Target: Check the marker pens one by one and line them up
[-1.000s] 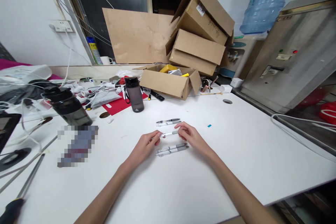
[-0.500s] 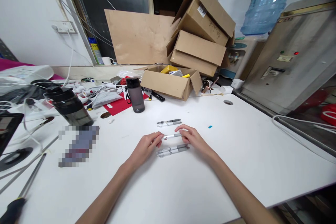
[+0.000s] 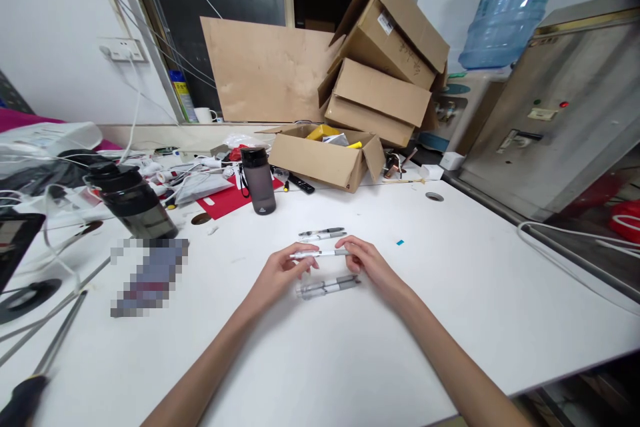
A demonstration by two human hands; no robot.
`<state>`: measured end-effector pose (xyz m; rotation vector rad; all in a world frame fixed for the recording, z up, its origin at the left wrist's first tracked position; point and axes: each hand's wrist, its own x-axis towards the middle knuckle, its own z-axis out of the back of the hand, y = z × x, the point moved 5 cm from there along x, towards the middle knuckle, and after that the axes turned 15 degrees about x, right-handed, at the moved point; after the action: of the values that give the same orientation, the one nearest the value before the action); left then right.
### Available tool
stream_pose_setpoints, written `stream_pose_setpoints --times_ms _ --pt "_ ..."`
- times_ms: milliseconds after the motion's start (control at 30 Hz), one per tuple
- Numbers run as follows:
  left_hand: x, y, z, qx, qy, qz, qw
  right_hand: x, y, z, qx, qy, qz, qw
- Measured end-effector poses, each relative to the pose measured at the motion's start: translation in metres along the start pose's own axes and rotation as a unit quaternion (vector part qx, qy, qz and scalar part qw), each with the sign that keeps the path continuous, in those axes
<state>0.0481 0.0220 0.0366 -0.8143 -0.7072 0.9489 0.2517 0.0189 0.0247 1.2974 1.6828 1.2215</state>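
Observation:
A white pen with a grey grip (image 3: 327, 253) lies level between my two hands, just above the white table (image 3: 340, 360). My right hand (image 3: 369, 263) pinches its grey end. My left hand (image 3: 283, 273) has the pen's other end between thumb and fingers, its tip sticking out to the left. Beyond my hands rest a black pen (image 3: 315, 232) and, alongside it, a clear pen (image 3: 325, 237). Nearer to me a small group of clear pens with grey grips (image 3: 327, 287) lies side by side, close under my hands.
A dark bottle (image 3: 259, 183) stands behind the pens, beside an open carton (image 3: 320, 157). At left are another bottle (image 3: 135, 203), a pixelated item (image 3: 155, 277) and a screwdriver (image 3: 63, 333). A blue scrap (image 3: 400, 242) lies to the right.
My left fingers have shifted along the pen, so its left end now shows beyond them. The pen has moved slightly up and away. My right hand still grips its grey end.

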Motion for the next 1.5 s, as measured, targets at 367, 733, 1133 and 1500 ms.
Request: stream_pose_setpoints --times_ms 367,733,1133,1500 --pt "0.002 0.011 0.001 -0.183 -0.067 0.051 0.979 -0.012 0.005 -0.027 -0.042 0.141 -0.018 0.989" --pt "-0.002 -0.003 -0.010 -0.081 0.023 0.026 0.996 -0.007 0.007 -0.023 -0.088 0.086 0.055 0.991" --pt "-0.010 -0.023 -0.026 0.018 0.081 -0.016 0.996 -0.006 0.006 -0.026 -0.061 0.072 0.100 0.990" --pt "-0.002 -0.003 -0.010 0.094 0.038 0.015 0.995 0.000 0.019 -0.004 0.100 -0.073 0.161 0.979"
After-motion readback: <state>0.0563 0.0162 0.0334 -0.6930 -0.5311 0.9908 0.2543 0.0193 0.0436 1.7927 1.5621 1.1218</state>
